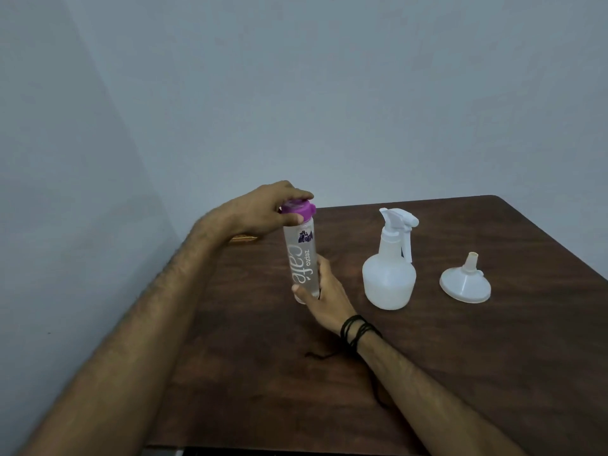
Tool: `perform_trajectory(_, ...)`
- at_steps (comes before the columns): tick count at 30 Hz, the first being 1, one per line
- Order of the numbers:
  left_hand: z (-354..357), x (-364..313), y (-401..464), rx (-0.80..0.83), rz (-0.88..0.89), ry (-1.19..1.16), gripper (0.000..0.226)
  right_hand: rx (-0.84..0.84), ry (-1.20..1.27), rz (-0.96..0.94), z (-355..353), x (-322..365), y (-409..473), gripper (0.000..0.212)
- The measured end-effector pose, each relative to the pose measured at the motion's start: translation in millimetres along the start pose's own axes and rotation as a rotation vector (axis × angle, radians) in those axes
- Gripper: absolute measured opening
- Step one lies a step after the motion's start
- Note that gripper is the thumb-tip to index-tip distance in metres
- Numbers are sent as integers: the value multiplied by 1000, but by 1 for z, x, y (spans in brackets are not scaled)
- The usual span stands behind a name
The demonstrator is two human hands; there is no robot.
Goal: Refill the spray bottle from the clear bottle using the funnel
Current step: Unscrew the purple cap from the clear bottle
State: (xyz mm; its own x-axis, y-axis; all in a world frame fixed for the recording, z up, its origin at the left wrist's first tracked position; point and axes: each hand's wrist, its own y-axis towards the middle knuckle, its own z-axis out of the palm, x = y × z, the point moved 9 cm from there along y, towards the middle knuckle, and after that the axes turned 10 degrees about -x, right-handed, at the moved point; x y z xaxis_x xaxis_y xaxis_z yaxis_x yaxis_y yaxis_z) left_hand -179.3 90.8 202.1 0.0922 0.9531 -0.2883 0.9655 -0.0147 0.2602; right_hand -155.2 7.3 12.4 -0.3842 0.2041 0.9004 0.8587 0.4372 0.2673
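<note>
Left hand hides purple cap.

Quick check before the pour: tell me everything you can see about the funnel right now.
The funnel looks like pale, off-white translucent plastic. It sits upside down on the dark wooden table, wide mouth flat on the surface and narrow spout pointing up, with a small tab at the base of the spout. It stands alone to the right of the spray bottle, clear of it. Neither hand touches it.
</note>
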Motion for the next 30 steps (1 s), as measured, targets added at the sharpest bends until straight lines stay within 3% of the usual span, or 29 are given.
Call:
perform_trajectory(9,-1,-3,-8,-70,9,148,43,-18,-82,-31,3,2,-3,64)
perform_trajectory(15,-16,8,-19,-232,-218,358,86,-42,-110,-60,1,6,-7,66)
perform_trajectory(18,-13,12,-21,-203,-237,114,98,-28,-103,-56,1,4,-6,68)
perform_trajectory(21,-8,-9,-19,-94,-56,-121,92,-19,-98,-55,1,4,-5,69)
perform_trajectory(23,-7,-12,-19,-29,-1,-114,80,-13,-95,-52,1,4,-5,69)
perform_trajectory(26,-20,-5,-16,-103,-51,-29,57,-4,-86,-45,2,5,-6,70)
perform_trajectory(30,-29,4,-13,-157,-174,22,78,-4,-78,-35,1,4,-5,72)
